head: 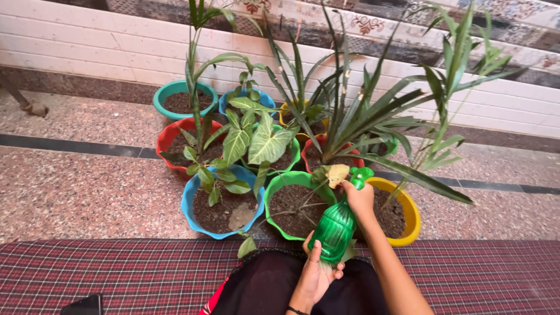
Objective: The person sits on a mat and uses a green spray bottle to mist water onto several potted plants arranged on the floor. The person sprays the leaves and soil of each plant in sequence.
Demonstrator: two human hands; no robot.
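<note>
A green ribbed plastic spray bottle (pixel 335 228) is tilted, with its light green nozzle head (pixel 361 174) pointing away over the pots. My left hand (pixel 318 271) cups the bottle's base from below. My right hand (pixel 360 200) grips the neck at the trigger. Just under the bottle stands a green pot (pixel 274 198) of bare soil holding a thin stem with a dry brown leaf (pixel 338 174). A yellow pot (pixel 412 217) sits to its right, partly behind my right forearm.
A cluster of potted plants stands on the speckled stone floor: a blue pot (pixel 189 207), red pot (pixel 165 140), teal pot (pixel 162 98) and others with long leaves. A tiled wall (pixel 87 46) rises behind. A red checked cloth (pixel 116 274) and a dark phone (pixel 83 305) lie near me.
</note>
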